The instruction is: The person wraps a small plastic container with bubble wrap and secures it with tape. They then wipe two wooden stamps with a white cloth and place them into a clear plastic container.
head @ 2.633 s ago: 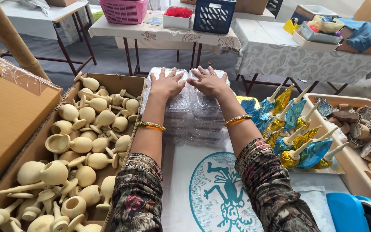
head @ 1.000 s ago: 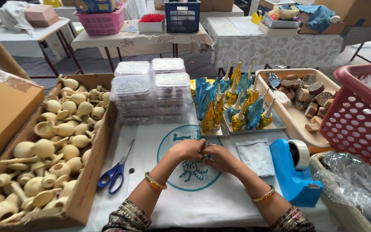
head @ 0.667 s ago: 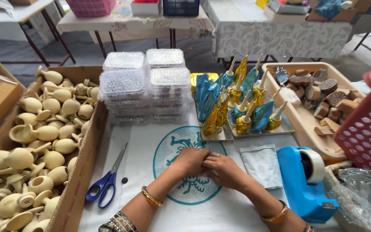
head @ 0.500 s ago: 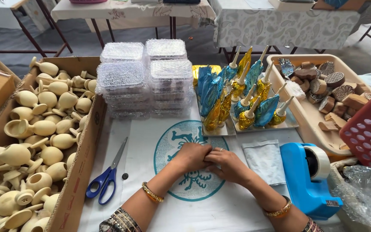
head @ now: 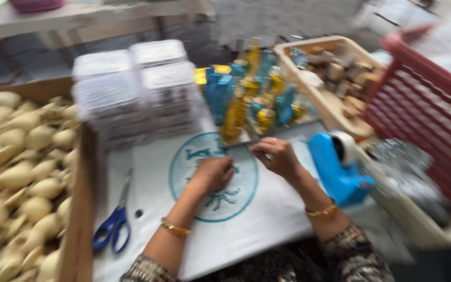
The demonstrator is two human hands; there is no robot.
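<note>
Right now your left hand [head: 212, 175] rests on the white sheet [head: 267, 219] over its round teal print [head: 184, 167], fingers curled in loosely; the blur is too strong to say whether they pinch anything. Your right hand [head: 277, 156] sits just beside it, a little farther from you, fingers bent with the tips drawn together, possibly on something small and thin, though you can't make it out. Both wrists carry gold bangles. Blue-handled scissors [head: 113, 227] lie on the sheet to your left, well apart from the hands, next to the cardboard box [head: 76, 245] of pale gourd-shaped pieces. A blue tape dispenser [head: 337, 167] stands near your right forearm. Beyond your hands are stacked clear plastic containers [head: 137, 91] and a cluster of blue and gold wrapped items [head: 249, 99], with a red basket [head: 426, 122] at far right
</note>
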